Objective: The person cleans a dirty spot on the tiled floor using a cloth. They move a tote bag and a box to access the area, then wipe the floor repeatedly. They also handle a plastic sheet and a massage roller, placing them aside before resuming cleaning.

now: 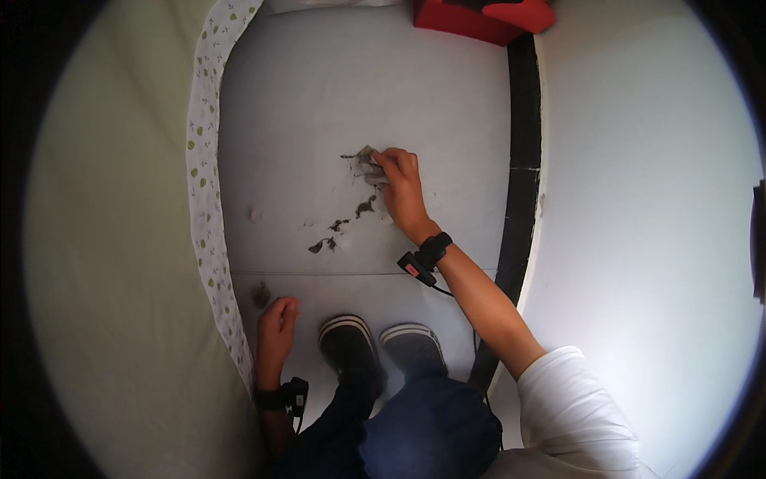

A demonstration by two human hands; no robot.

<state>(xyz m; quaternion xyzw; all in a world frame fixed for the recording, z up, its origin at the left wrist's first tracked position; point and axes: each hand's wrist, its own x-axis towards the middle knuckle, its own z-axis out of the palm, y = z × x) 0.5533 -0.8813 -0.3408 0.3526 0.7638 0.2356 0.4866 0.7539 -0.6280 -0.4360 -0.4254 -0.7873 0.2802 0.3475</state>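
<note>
My right hand (402, 179) pinches a crumpled greyish wad, perhaps paper or cloth (370, 164), against the pale floor (287, 120). Brown soiling shows around the wad's upper left side. From below it, dark brown smears (365, 206) and clumps (323, 244) run down to the left on the floor. My left hand (279, 320) hangs at the lower left with its fingers curled, and nothing shows in it. Beside its fingertips lies a small brownish tuft or smudge (261, 295). Both wrists wear black straps with small devices.
At the left hangs a green cloth with a leaf-patterned white border (203, 173). A black baseboard (523, 138) and white wall (646, 179) bound the right side. A red box (461, 21) stands at the top. My dark shoes (350, 344) are near the bottom; a faint spot (256, 214) marks the left floor.
</note>
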